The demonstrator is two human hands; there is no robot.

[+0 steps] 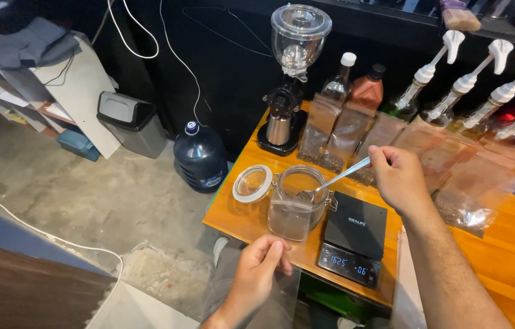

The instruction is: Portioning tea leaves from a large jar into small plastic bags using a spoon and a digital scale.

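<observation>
My right hand point(399, 176) holds a long metal spoon point(337, 178) whose bowl dips into the mouth of an open glass jar point(294, 204) partly filled with dark grains. The jar's hinged lid point(252, 183) hangs open to its left. My left hand point(260, 268) pinches the top of a clear plastic bag point(282, 292) just below the front edge of the wooden counter point(513, 256). A black digital scale point(355, 237) sits right of the jar, with nothing on its platform.
A coffee grinder point(291, 79) stands at the counter's back left. Several clear filled bags point(343, 137) lean behind the jar, with pump bottles point(452, 91) and sauce bottles behind them. On the floor stand a blue water jug point(199, 155) and a grey bin point(131, 122).
</observation>
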